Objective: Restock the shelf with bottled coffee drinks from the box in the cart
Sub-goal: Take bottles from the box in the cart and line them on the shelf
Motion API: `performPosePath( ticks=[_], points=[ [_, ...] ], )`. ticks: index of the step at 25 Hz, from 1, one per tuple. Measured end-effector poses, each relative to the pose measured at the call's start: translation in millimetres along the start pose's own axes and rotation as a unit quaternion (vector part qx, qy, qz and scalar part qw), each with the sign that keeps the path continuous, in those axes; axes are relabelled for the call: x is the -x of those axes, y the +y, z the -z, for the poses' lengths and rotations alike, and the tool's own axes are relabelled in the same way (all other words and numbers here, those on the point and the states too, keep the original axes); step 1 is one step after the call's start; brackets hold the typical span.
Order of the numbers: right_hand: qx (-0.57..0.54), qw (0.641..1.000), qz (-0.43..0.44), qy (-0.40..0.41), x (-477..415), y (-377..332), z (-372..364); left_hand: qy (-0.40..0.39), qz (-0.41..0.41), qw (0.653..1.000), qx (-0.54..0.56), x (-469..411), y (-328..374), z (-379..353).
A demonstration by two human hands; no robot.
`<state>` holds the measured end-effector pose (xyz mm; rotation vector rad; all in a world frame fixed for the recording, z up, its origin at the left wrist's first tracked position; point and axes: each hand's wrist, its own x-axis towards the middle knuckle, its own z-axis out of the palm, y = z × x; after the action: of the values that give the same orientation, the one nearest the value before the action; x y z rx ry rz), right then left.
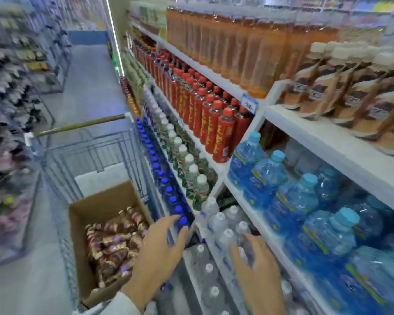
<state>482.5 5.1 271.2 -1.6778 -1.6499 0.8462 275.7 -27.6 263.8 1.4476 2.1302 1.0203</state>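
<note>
Left hand (159, 253) and right hand (257, 276), both empty with fingers spread: left over the cardboard box's (96, 212) right edge, right before clear water bottles (218, 223) on the shelf (328, 137). The box, inside the cart (89, 155), holds jumbled bottled coffee drinks (114, 244).

brown coffee bottles (114, 244) heaped in box (87, 214)

Both hands (159, 248) (257, 267) hover empty between box (82, 253) and shelf (341, 142).

red-capped bottles (223, 133), blue water bottles (271, 178)
</note>
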Motion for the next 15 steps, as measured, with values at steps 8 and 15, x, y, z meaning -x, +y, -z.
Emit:
performPosePath(
  ticks=[8,15],
  points=[
    [0.076,0.979,-0.058,-0.181,-37,-21,-172,-0.016,0.209,0.978,0.004,-38,-180,29],
    [0.137,0.935,-0.143,-0.294,-60,-27,-258,-0.064,0.335,0.940,-0.015,-63,-295,26]
  ],
)
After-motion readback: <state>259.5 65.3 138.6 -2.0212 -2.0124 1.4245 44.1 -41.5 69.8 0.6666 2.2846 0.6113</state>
